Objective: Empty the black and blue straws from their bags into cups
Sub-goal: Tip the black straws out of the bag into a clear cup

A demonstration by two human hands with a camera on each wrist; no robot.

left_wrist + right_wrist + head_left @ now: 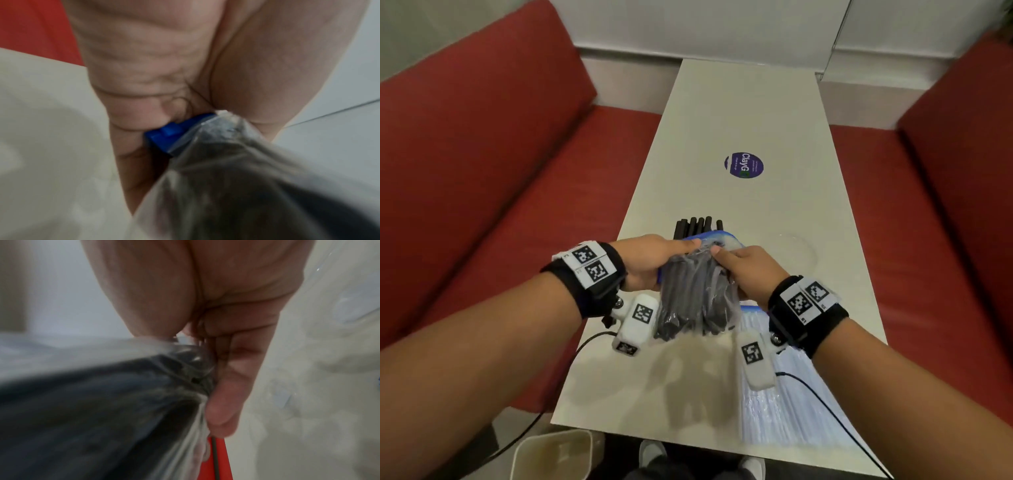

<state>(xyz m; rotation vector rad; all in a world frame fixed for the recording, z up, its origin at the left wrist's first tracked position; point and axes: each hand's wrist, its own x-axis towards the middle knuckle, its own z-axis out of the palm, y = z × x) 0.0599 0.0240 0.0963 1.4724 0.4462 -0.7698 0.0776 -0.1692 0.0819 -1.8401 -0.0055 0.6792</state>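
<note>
A clear zip bag full of black straws is lifted above the near part of the white table. My left hand grips the bag's left top corner by its blue zip strip. My right hand pinches the right side of the bag. Black straw ends stick up just beyond the bag's mouth; the cup under them is hidden. A second bag with pale blue straws lies flat on the table under my right forearm.
A clear empty cup stands to the right of my hands. A round purple sticker marks the table's middle. Red bench seats flank both sides. A beige bin sits on the floor at the near edge.
</note>
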